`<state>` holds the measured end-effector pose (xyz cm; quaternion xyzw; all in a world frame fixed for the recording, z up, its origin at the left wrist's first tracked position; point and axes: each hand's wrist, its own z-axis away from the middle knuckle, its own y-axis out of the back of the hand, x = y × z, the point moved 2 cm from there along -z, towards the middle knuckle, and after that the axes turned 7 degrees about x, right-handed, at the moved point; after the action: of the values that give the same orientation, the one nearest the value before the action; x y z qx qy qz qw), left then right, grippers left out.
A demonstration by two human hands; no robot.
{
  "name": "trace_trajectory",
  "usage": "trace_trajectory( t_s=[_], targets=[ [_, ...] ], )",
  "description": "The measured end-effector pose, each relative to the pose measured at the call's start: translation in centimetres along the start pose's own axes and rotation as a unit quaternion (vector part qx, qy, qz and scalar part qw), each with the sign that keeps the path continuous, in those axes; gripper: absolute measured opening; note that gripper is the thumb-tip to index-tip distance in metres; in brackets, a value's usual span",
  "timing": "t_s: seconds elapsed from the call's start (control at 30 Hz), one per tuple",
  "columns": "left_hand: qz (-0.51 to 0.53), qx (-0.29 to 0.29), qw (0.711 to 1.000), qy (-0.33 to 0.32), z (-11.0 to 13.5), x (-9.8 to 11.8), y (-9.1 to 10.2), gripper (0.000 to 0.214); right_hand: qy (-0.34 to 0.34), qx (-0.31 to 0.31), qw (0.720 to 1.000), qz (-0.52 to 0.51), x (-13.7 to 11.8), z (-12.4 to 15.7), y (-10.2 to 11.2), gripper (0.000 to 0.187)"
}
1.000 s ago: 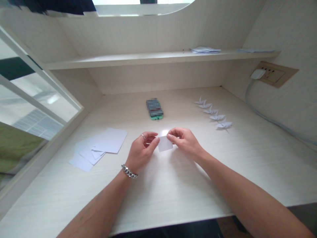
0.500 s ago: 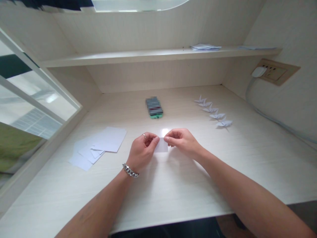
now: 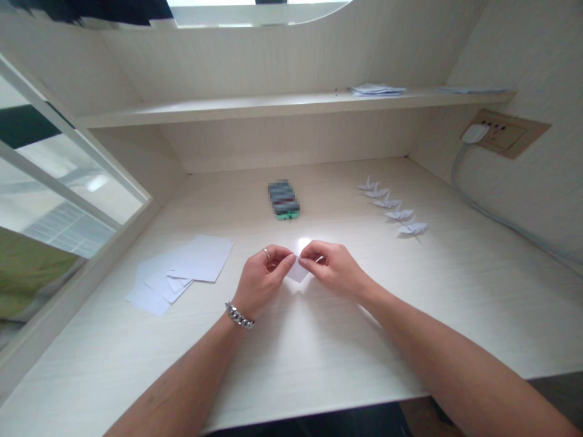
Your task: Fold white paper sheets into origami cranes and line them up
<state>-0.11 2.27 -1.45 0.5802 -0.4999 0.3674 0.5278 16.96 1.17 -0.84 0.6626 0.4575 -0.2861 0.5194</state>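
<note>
A small folded piece of white paper [image 3: 297, 271] is pinched between my two hands over the middle of the desk, one corner pointing down toward me. My left hand [image 3: 268, 273] grips its left side between thumb and forefinger. On the other side, my right hand [image 3: 334, 267] pinches the paper near its top with thumb and fingertips. The two sets of fingertips nearly meet, and they cover the paper's upper edges. Several folded paper cranes [image 3: 399, 214] stand in a slanting row to the right, beyond my right hand.
Loose white paper sheets [image 3: 203, 258] lie overlapped on the left. A phone-like object [image 3: 286, 215] with a green edge, its top blurred, rests behind my hands. Papers [image 3: 377, 90] lie on the shelf [image 3: 228, 110]. A cable [image 3: 501, 224] runs from the wall socket [image 3: 514, 135].
The folded paper has turned from lying square to pointing a corner downward. My right hand has shifted slightly left and down, closer to the left fingertips.
</note>
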Motion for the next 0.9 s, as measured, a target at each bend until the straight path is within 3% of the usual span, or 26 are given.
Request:
trace_trajectory(
  t_s=[0.27,0.63,0.77,0.9],
  targets=[
    [0.005,0.004,1.000,0.004,0.3,0.4,-0.5,0.020,-0.002,-0.005,1.000,-0.010,-0.6,0.1,-0.1,0.014],
    [0.112,0.134,0.983,0.060,-0.8,-0.3,0.8,0.035,-0.080,0.018,0.993,-0.089,1.2,-0.7,0.2,0.013],
    [0.113,0.104,0.986,0.058,-0.5,-0.2,0.2,0.033,-0.070,0.012,0.989,-0.131,1.2,-0.6,-0.2,0.022],
    [0.045,0.050,0.997,0.028,0.0,0.1,0.0,0.026,-0.072,0.018,0.991,-0.109,1.0,-0.5,-0.2,0.020]
  ],
)
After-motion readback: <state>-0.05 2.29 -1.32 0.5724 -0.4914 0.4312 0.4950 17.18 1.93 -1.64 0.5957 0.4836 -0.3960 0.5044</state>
